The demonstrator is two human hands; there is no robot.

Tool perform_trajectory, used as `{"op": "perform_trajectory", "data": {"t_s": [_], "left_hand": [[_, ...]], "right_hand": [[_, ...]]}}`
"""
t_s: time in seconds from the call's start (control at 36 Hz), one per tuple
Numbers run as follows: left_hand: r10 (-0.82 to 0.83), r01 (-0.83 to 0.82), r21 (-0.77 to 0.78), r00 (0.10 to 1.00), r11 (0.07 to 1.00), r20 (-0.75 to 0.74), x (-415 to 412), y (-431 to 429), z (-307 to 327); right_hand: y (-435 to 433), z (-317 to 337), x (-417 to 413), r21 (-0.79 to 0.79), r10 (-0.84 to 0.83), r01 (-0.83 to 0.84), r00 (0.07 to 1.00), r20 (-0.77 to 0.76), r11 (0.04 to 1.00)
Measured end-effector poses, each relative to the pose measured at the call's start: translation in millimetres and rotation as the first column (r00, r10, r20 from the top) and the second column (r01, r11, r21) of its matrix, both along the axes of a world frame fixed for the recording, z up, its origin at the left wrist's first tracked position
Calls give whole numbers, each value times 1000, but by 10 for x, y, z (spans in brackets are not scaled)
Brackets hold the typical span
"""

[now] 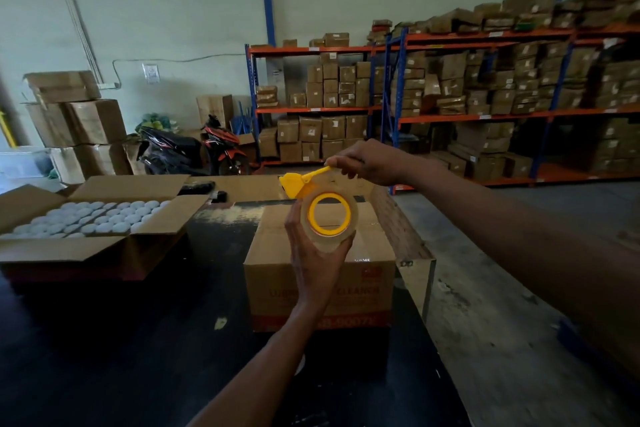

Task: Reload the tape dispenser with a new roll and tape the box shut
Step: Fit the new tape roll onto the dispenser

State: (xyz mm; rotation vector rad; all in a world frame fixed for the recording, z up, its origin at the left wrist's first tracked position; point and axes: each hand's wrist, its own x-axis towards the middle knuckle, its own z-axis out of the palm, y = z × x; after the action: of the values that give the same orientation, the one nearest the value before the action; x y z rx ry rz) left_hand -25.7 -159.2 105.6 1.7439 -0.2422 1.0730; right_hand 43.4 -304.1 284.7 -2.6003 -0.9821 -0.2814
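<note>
The left hand [313,263] cups the clear tape roll [329,218] from below, above the closed carton [320,274] on the dark table [121,340]. The right hand [372,163] pinches the yellow dispenser [299,184] by its arm. Best to keep the roll steady and seat the yellow core squarely, with the free tape end leading toward the cutter.
</note>
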Motion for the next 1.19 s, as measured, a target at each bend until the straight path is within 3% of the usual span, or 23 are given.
{"op": "perform_trajectory", "data": {"t_s": [0.11,0.22,0.36,0.5,0.69,0.86,1.19], "left_hand": [[-76,74,-62,997,995,-22,33,114,6],[-102,100,-63,994,993,-34,32,201,35],[-167,163,-80,984,983,-54,-42,167,101],[-232,232,-40,973,972,-12,-192,59,159],[-299,300,39,954,953,-37,-167,220,142],[-270,268,240,963,933,-24,-142,448,159],[-205,184,306,978,934,41,-123,569,195]], "right_hand": [[-17,12,-26,13,15,-14,999,-52,1000],[-66,8,-56,67,49,-33,968,-247,997],[29,25,-121,-125,-84,25,867,-492,992],[162,8,-141,-184,-163,102,919,-359,978],[214,-46,-178,-101,-58,29,953,-297,994],[152,-26,-147,-110,-89,53,929,-358,993],[132,30,-152,-96,-99,66,914,-394,993]]}}
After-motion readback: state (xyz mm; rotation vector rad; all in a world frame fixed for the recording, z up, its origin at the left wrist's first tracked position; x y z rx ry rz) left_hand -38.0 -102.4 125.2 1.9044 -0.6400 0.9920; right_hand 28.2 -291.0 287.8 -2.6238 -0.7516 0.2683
